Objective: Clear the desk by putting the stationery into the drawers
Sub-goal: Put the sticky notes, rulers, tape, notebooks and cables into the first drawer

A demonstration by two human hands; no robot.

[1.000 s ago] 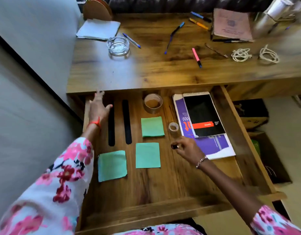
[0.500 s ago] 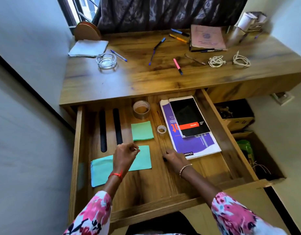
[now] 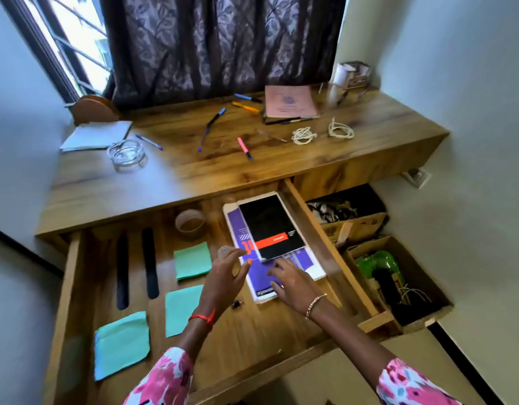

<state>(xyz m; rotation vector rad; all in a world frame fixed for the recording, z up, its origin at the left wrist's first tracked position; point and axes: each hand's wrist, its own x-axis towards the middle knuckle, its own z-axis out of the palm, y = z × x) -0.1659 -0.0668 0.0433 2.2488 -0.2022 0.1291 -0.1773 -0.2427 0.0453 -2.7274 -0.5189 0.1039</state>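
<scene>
Wooden desk [image 3: 170, 182] carries pens [image 3: 211, 124], pink booklet [image 3: 290, 101], glass ashtray [image 3: 126, 154]; open drawer [image 3: 252, 340] holds green notes [image 3: 193, 260].

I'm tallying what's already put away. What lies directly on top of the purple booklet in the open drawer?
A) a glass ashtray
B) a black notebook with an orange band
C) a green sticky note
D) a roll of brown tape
B: the black notebook lies on the purple booklet in the drawer, covering its far half.
</scene>
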